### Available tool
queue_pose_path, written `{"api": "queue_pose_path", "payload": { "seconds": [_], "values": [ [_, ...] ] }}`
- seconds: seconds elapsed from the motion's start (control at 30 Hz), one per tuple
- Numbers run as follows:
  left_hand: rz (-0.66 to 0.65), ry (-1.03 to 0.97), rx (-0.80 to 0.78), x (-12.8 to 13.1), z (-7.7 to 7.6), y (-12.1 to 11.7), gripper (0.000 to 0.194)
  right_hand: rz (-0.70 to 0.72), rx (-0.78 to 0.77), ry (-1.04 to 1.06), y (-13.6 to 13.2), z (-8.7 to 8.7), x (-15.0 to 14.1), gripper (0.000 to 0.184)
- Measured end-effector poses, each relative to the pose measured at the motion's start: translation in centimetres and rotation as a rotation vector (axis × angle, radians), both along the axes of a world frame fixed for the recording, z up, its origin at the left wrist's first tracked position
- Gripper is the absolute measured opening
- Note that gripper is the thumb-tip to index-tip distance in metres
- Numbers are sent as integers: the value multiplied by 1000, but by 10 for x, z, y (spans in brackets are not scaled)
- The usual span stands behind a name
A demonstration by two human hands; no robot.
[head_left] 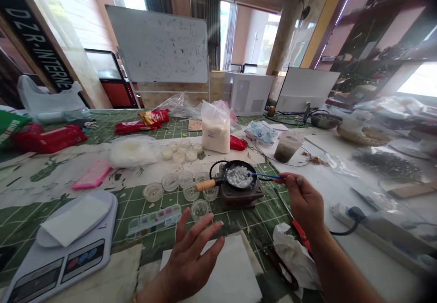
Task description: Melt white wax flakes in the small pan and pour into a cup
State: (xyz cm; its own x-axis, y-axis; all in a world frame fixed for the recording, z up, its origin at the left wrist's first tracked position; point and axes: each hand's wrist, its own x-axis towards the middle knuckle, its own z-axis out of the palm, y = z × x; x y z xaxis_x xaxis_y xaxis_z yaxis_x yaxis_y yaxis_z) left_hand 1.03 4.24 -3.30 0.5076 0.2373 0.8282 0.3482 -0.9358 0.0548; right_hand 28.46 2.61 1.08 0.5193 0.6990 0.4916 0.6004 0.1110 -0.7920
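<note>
A small black pan (240,177) with a wooden handle sits on a little dark burner (242,193) and holds white lumps. My right hand (302,198) pinches a thin blue stick (264,176) whose tip reaches into the pan. My left hand (191,253) hovers with fingers spread above a white sheet (232,275), holding nothing. Several small clear cups (177,182) stand just left of the pan.
A digital scale (64,243) with a white card lies at the front left. A bag of white powder (215,130), a clear lidded tub (287,146), red packets (48,138), a paint tray (155,218), red-handled scissors (300,232) and a power strip (362,218) lie about.
</note>
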Motion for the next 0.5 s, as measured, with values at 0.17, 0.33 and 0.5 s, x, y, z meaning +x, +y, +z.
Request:
{"api": "queue_pose_path", "payload": {
  "seconds": [0.17, 0.33, 0.5],
  "values": [
    [10, -8, -4, 0, 0, 1, 21, 273, -38, -97, 0, -3, -2, 29],
    [3, -3, -3, 0, -1, 0, 22, 10, -22, 4, 0, -6, 4, 32],
    [20, 6, 6, -1, 1, 0, 23, 305, -90, 4, 1, -6, 2, 32]
  ]
}}
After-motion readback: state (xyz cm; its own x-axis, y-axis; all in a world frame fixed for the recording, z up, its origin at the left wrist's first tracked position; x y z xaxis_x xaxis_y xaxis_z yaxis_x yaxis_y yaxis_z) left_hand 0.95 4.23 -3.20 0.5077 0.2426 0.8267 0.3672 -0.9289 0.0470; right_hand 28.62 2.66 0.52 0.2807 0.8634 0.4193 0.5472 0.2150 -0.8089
